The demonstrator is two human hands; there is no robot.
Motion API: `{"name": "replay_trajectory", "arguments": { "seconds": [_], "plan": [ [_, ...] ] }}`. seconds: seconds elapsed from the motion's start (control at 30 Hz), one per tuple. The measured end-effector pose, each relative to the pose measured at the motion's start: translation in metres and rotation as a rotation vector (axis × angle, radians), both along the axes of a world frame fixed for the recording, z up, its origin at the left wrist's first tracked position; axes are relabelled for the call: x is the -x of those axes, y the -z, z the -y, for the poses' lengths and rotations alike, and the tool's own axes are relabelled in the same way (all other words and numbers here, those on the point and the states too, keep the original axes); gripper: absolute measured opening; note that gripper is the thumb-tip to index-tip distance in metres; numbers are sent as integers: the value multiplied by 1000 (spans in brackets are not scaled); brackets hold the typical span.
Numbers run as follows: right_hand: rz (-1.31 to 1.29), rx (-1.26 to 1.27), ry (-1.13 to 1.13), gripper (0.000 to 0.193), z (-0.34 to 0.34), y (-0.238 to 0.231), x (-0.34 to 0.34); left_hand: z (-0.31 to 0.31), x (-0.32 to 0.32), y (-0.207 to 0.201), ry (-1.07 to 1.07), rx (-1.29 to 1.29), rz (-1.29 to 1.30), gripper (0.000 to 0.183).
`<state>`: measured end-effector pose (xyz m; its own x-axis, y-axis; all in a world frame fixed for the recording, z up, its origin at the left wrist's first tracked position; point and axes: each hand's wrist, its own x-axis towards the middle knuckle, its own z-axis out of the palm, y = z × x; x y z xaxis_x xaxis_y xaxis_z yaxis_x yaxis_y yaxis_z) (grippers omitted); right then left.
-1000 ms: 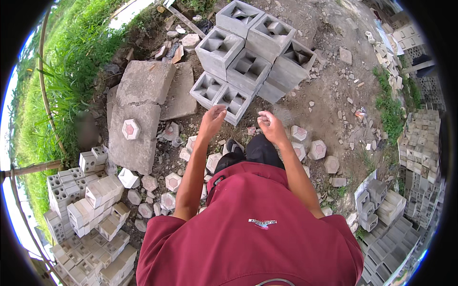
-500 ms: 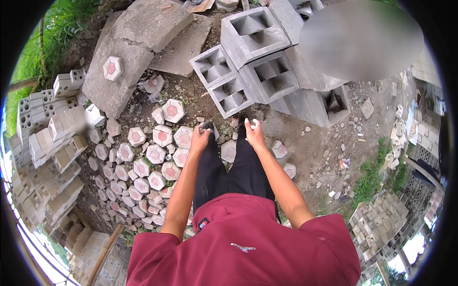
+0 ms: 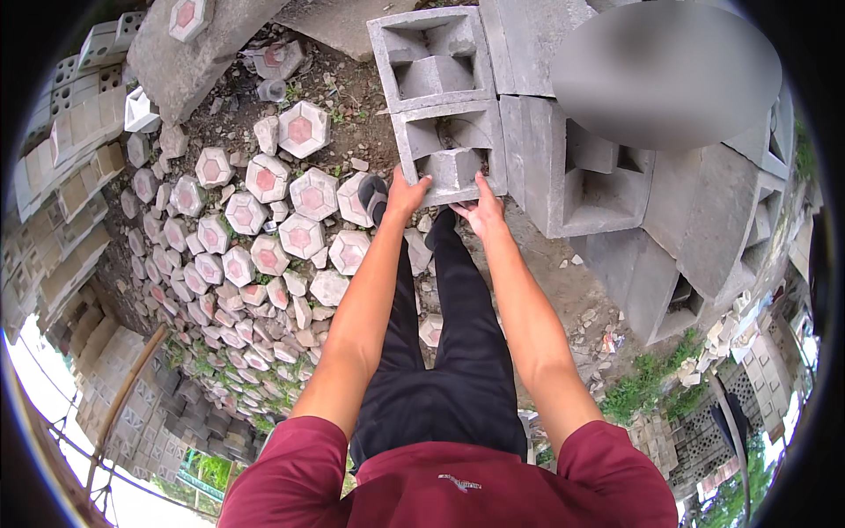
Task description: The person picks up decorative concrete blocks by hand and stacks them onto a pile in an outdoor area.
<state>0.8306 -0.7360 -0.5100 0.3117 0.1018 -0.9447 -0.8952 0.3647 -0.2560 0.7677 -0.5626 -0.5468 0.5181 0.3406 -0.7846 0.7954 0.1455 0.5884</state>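
Both my hands grip the near edge of a grey concrete vent block (image 3: pixel 443 105) with two hollow cells and ridged inner walls. My left hand (image 3: pixel 407 194) holds the near left corner, its thumb pressed on the rim. On the near right side, my right hand (image 3: pixel 482 211) has its thumb over the rim and its fingers bent under the edge. The undersides of the fingers are partly hidden. More grey concrete blocks, one of them a hollow block (image 3: pixel 607 218), lean together just to the right. My feet in dark shoes stand close below the held block.
Many hexagonal pavers (image 3: pixel 314 194) with reddish centres cover the ground at left. A broken concrete slab (image 3: pixel 198 62) lies at the far left. Stacked blocks (image 3: pixel 66 211) line the left side. Rubble and grass (image 3: pixel 651 387) are at right. A blurred oval covers the upper right.
My hands have moved from free in front of my legs onto the near edge of the vent block. That block now appears more squarely ahead of me, and the view has shifted.
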Motion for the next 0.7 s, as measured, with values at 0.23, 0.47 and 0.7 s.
{"name": "replay_trajectory", "arguments": {
  "seconds": [0.23,0.47,0.7],
  "plan": [
    [-6,77,134,49,2,19,6,5,-7,-14,9,37,174,74],
    [46,68,164,40,-12,-20,20,6,13,-28,-163,37,220,70],
    [100,78,43,44,-4,-104,48,21,52,-140,-361,57,238,70]
  ]
}}
